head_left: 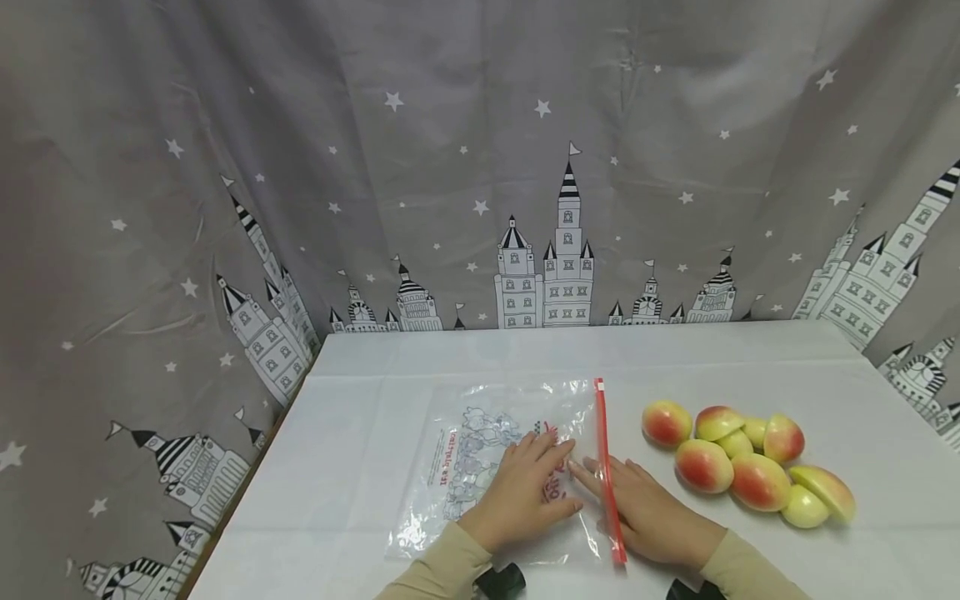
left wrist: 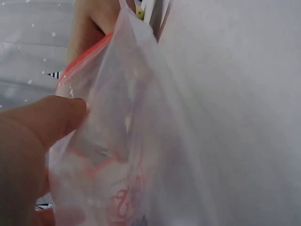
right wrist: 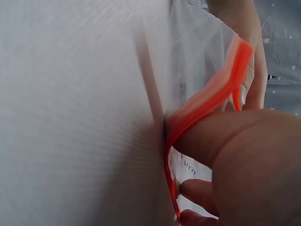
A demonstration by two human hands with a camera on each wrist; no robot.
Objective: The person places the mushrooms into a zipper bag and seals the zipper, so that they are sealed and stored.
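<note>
The bag [head_left: 480, 458] lies beneath the left hand [head_left: 525, 487], whose extended fingers rest on it, seemingly gripping nothing; the right hand [head_left: 656, 512] is also unclenched, fingers reaching leftward, the red zip [head_left: 602, 425] crossing over them; the zip looks parted around the right thumb [right wrist: 202, 136], so opening seems partly done; how much is left to part I cannot tell; the visible fruit [head_left: 759, 482], right of the right hand, lies outside the bag.
</note>
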